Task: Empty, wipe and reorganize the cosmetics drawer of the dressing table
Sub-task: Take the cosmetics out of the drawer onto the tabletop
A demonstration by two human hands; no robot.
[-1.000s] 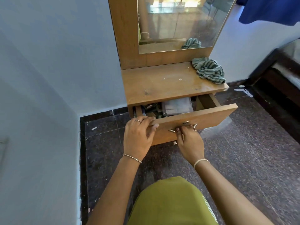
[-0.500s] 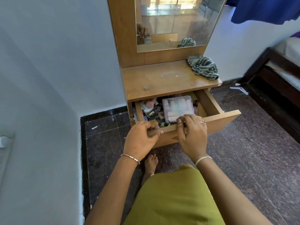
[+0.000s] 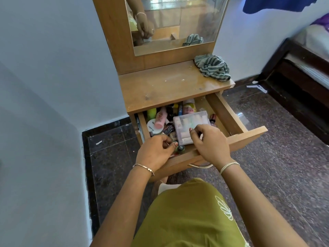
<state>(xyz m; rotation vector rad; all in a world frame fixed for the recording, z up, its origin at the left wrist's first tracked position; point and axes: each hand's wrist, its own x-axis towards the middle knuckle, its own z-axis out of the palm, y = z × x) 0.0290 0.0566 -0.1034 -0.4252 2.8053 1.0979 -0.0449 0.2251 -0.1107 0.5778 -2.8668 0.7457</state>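
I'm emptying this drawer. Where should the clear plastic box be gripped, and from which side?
Probably best: grip the clear rectangular plastic box by its two long side edges near the front end, coming from above. It lies flat on top of the other cosmetics, so its sides are free. Its far end sits near the wooden table top overhang.

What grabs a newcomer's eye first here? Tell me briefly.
The open drawer, crammed with cosmetics around a clear plastic box, below the tabletop. The left hand and right hand sit over its front edge, and a striped cloth lies crumpled on the tabletop's right back corner.
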